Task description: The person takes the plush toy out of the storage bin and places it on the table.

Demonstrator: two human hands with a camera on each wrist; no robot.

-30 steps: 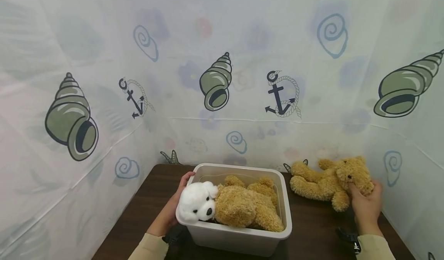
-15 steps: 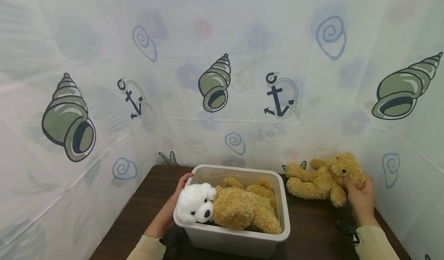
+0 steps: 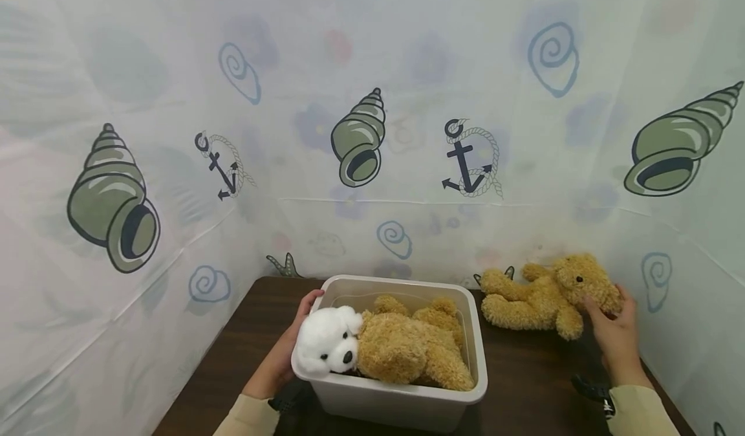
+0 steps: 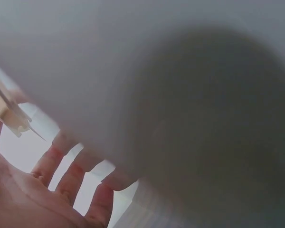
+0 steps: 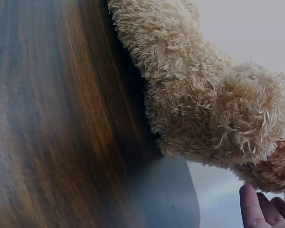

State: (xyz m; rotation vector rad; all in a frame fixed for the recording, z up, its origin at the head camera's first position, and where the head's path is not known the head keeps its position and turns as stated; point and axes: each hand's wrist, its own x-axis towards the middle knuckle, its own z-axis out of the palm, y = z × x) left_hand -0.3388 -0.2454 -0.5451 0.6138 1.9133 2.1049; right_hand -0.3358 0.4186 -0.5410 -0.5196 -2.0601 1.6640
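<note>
In the head view, my left hand (image 3: 285, 348) holds the left rim of a pale plastic bin (image 3: 401, 405). The left wrist view shows the fingers (image 4: 72, 176) bent against the bin's blurred outer wall. Inside lie a white plush dog (image 3: 324, 336), its head at the left end, and a golden-brown plush toy (image 3: 401, 348) beside it. At the table's back right, my right hand (image 3: 618, 336) grips the muzzle of a golden teddy bear (image 3: 538, 300), thumb on the near side. The bear lies on its side, legs pointing left; its curly fur (image 5: 180, 90) fills much of the right wrist view.
The dark wood-grain table (image 3: 520, 384) meets white cloth walls (image 3: 419, 67) at its back and sides. Shells, anchors and starfish are printed on the cloth. The bin stands left of the bear, a narrow strip of table between them.
The bear shifted a little left with my right hand, then its head tilted back to the right as the hand moved right. My left hand and the bin stay in place.
</note>
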